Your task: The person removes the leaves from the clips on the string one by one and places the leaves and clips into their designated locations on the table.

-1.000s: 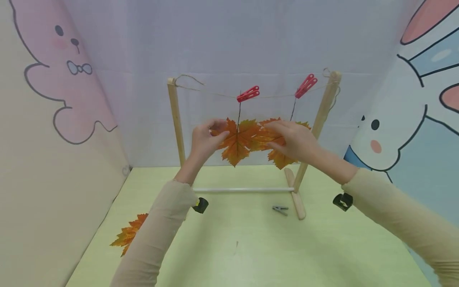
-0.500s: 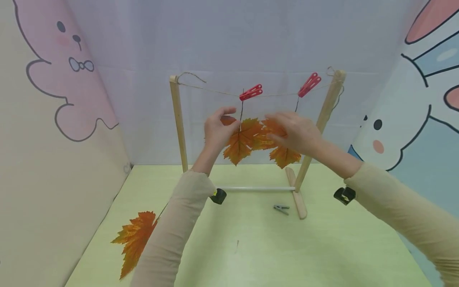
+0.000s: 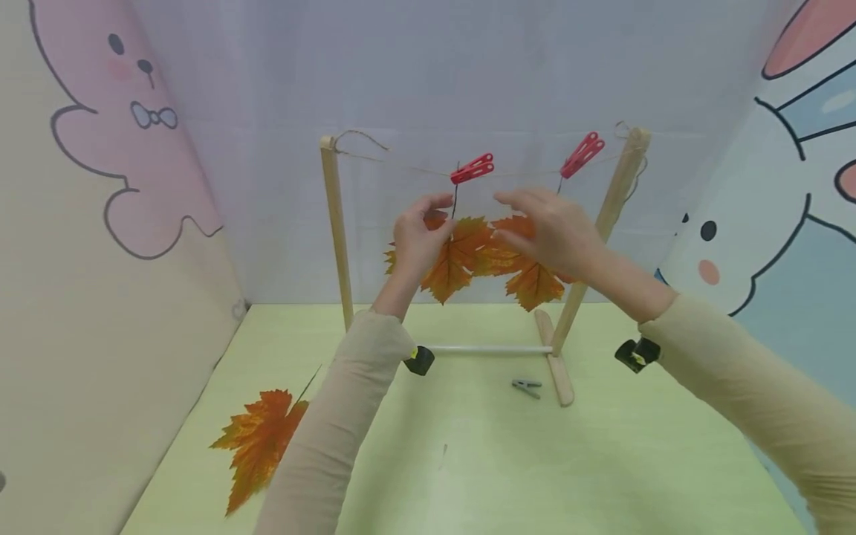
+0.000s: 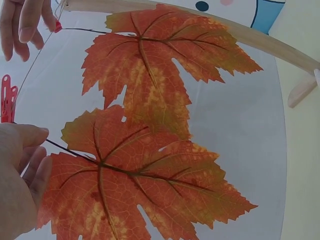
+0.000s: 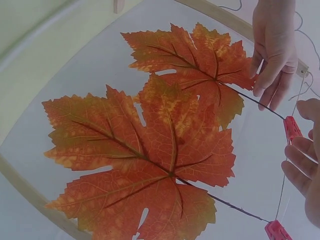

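Observation:
Two orange maple leaves hang by dark stems from a string, one red clothespin on each. My left hand [image 3: 417, 238] is beside the left leaf [image 3: 448, 271], thumb and fingers apart around its stem; whether they touch the stem I cannot tell. Spread and loosely bent, my right hand [image 3: 558, 230] is in front of the right leaf [image 3: 535, 286], covering part of it. Above it sits the right clothespin [image 3: 582, 154]; the left clothespin [image 3: 471, 169] grips the other stem [image 4: 70, 150]. Neither hand appears to grip anything.
The string is tied between two wooden posts [image 3: 336, 230], joined low down by a white rod [image 3: 488, 349]. A grey clothespin [image 3: 527, 387] lies by the stand's right foot [image 3: 560, 383]. Another maple leaf [image 3: 257, 442] lies on the table at left, partly behind my left sleeve.
My left hand has moved up and right, from the left leaf's edge to its stem. My right hand has risen slightly. More of the leaf on the table shows.

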A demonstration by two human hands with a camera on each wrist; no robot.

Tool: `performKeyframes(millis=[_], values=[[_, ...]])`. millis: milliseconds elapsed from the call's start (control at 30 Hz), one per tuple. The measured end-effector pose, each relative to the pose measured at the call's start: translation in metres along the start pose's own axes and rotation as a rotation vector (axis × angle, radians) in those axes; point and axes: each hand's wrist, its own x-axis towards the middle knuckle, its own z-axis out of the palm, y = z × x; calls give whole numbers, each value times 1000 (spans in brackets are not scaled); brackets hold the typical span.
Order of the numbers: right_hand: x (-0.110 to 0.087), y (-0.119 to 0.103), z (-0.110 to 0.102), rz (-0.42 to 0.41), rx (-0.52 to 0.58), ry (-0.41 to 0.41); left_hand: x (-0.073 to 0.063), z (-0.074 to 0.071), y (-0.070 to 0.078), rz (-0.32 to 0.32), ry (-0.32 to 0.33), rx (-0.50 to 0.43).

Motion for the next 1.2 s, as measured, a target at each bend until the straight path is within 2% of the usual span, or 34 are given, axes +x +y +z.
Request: performKeyframes(millis=[333, 533, 767, 1033, 1200], values=[[12, 0, -2, -5, 2, 35, 0, 2, -2, -7, 3, 58], [16, 3, -3, 42, 15, 48, -2, 5, -7, 8, -6, 79], [22, 9, -5, 96, 17, 62, -4, 7, -10, 63, 16, 70], [34, 13, -3, 194, 1, 24, -4, 6, -7, 76, 22, 90], [38, 17, -2, 196, -3, 43, -4, 8, -7, 87, 19, 100]])
